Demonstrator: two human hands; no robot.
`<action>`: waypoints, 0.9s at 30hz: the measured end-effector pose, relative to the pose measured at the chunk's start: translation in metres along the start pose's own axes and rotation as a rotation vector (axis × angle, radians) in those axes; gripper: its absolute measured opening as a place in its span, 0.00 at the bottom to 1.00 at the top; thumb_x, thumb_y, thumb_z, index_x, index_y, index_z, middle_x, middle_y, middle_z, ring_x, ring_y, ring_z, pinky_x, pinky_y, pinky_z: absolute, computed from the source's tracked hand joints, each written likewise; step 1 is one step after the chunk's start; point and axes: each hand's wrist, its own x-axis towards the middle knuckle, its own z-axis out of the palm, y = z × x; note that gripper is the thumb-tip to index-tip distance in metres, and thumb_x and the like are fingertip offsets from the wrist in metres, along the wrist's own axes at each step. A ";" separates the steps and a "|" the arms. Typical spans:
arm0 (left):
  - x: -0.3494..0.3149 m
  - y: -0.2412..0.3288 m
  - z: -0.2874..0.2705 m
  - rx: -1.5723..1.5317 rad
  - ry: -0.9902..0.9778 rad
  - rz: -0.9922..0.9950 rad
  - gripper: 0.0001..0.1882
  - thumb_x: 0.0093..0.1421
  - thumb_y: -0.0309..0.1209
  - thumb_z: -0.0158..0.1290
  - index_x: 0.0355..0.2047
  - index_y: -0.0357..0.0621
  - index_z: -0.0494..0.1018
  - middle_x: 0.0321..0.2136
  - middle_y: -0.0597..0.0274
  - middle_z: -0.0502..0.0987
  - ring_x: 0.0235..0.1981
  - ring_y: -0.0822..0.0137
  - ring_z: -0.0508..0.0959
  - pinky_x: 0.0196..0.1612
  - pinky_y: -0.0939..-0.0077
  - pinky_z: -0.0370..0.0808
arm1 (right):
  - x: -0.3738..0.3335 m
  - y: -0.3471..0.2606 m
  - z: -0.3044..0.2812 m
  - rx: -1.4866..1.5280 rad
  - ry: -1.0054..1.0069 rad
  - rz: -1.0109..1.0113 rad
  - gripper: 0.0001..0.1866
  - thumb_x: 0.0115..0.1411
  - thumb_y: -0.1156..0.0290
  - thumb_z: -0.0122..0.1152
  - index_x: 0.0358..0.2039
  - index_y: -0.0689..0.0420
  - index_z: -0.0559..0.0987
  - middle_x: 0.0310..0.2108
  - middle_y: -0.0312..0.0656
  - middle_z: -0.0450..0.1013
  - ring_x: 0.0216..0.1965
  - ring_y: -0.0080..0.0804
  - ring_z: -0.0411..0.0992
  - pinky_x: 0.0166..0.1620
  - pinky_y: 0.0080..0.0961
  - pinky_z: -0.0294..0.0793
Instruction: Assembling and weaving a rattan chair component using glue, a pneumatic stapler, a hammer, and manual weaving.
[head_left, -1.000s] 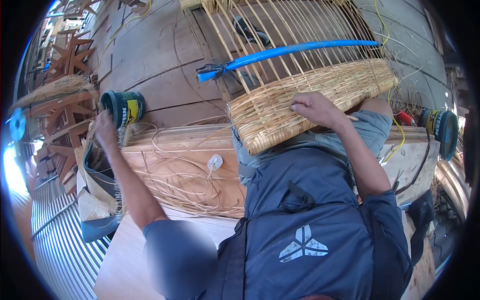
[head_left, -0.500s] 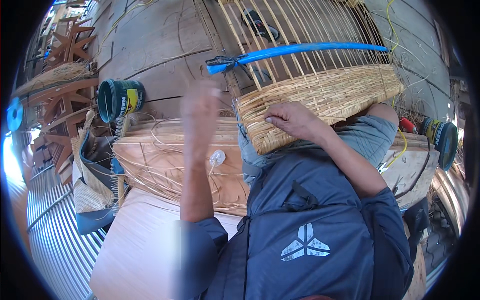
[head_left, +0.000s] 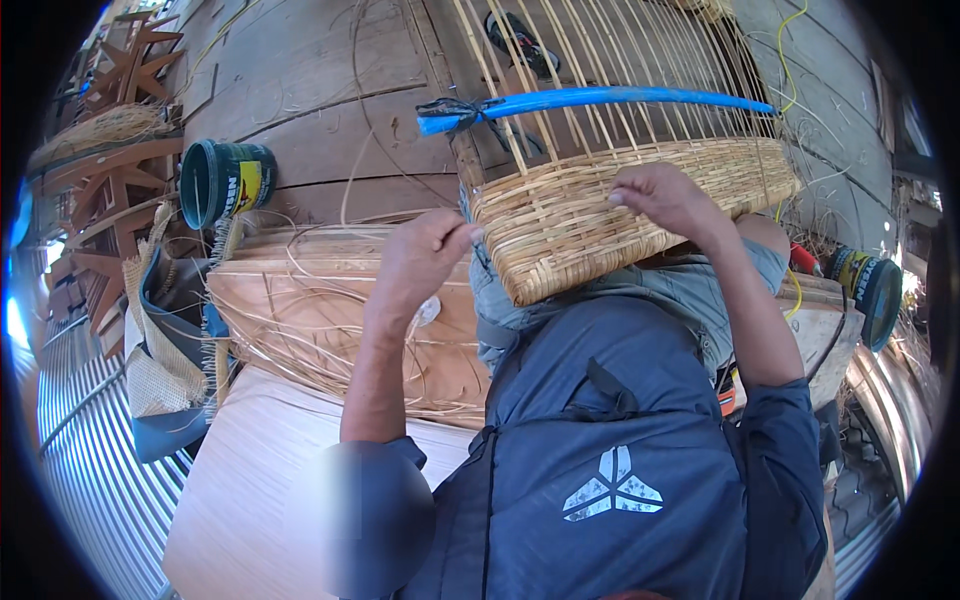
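A woven basket panel of pale cane point(head_left: 560, 225) rests across my lap, its unwoven upright stakes point(head_left: 590, 60) running away from me. Across those stakes lies a blue tube point(head_left: 640, 95), with black ties at its left end. My left hand point(head_left: 425, 262) is closed, thumb against the fingers, just beside the panel's left edge. Over the middle of the weave, my right hand point(head_left: 665, 205) is closed too, its thumb pointing left. Whatever thin strand either hand may grip is too small to make out.
Loose cane strips point(head_left: 290, 320) lie over a wooden bench to the left. A dark green bucket point(head_left: 228, 185) stands beyond it, and another bucket point(head_left: 868, 295) is at the right. A sandal point(head_left: 522, 45) shows beneath the stakes.
My left hand, blurred and raised before, has come down and right to the panel's left edge. My right hand has moved right and slightly away from me along the weave.
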 end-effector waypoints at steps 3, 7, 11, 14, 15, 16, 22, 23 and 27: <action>0.001 -0.020 -0.008 -0.019 0.028 -0.039 0.14 0.57 0.39 0.54 0.30 0.39 0.74 0.23 0.51 0.74 0.24 0.55 0.73 0.29 0.68 0.68 | 0.006 0.020 -0.012 -0.062 0.046 0.022 0.11 0.60 0.66 0.54 0.29 0.62 0.75 0.17 0.37 0.65 0.22 0.21 0.64 0.29 0.22 0.66; 0.004 -0.050 -0.014 0.009 0.057 -0.148 0.15 0.57 0.39 0.54 0.30 0.38 0.74 0.20 0.52 0.72 0.20 0.62 0.69 0.26 0.70 0.67 | 0.012 0.032 -0.021 0.126 0.066 0.111 0.12 0.60 0.67 0.54 0.28 0.64 0.75 0.19 0.33 0.65 0.23 0.19 0.63 0.30 0.19 0.65; 0.004 -0.066 -0.016 -0.009 0.043 -0.212 0.16 0.57 0.40 0.54 0.30 0.37 0.74 0.19 0.51 0.72 0.20 0.62 0.69 0.26 0.70 0.67 | 0.020 0.038 -0.016 0.204 0.035 0.092 0.12 0.60 0.67 0.54 0.27 0.64 0.75 0.20 0.31 0.65 0.23 0.17 0.62 0.29 0.18 0.65; 0.005 -0.077 -0.017 0.020 0.023 -0.222 0.17 0.57 0.41 0.54 0.30 0.37 0.74 0.20 0.51 0.73 0.20 0.61 0.70 0.26 0.69 0.67 | 0.026 0.032 -0.007 0.231 0.057 0.139 0.13 0.59 0.66 0.54 0.27 0.64 0.76 0.18 0.33 0.67 0.22 0.18 0.63 0.28 0.20 0.65; 0.004 -0.081 -0.016 0.029 0.019 -0.217 0.17 0.57 0.41 0.54 0.30 0.37 0.74 0.20 0.51 0.73 0.20 0.60 0.70 0.26 0.69 0.67 | 0.028 0.032 -0.004 0.226 0.052 0.141 0.13 0.59 0.66 0.54 0.27 0.64 0.76 0.18 0.33 0.67 0.22 0.18 0.63 0.28 0.20 0.65; 0.003 -0.085 -0.016 0.022 0.020 -0.221 0.17 0.57 0.41 0.54 0.30 0.37 0.74 0.20 0.51 0.73 0.20 0.60 0.70 0.26 0.69 0.67 | 0.030 0.033 0.000 0.237 0.057 0.153 0.12 0.59 0.66 0.54 0.27 0.64 0.76 0.18 0.33 0.66 0.22 0.18 0.62 0.28 0.20 0.64; -0.001 -0.126 -0.013 0.040 0.051 -0.198 0.16 0.58 0.41 0.53 0.34 0.39 0.74 0.22 0.51 0.74 0.24 0.56 0.75 0.28 0.66 0.69 | 0.053 0.009 0.018 0.276 0.046 0.178 0.10 0.59 0.68 0.54 0.27 0.63 0.76 0.19 0.32 0.67 0.22 0.17 0.63 0.28 0.18 0.65; -0.002 -0.133 -0.012 0.014 0.041 -0.189 0.15 0.59 0.39 0.52 0.33 0.37 0.73 0.21 0.56 0.72 0.24 0.63 0.70 0.28 0.70 0.67 | 0.057 0.007 0.020 0.274 0.034 0.195 0.11 0.60 0.68 0.54 0.28 0.63 0.75 0.18 0.31 0.66 0.22 0.17 0.62 0.27 0.17 0.64; -0.007 -0.150 -0.011 -0.116 0.000 -0.080 0.14 0.61 0.37 0.50 0.36 0.35 0.72 0.23 0.57 0.72 0.26 0.67 0.70 0.32 0.73 0.67 | 0.065 0.005 0.030 0.233 0.027 0.219 0.10 0.59 0.68 0.54 0.28 0.63 0.75 0.19 0.32 0.67 0.22 0.17 0.64 0.28 0.18 0.66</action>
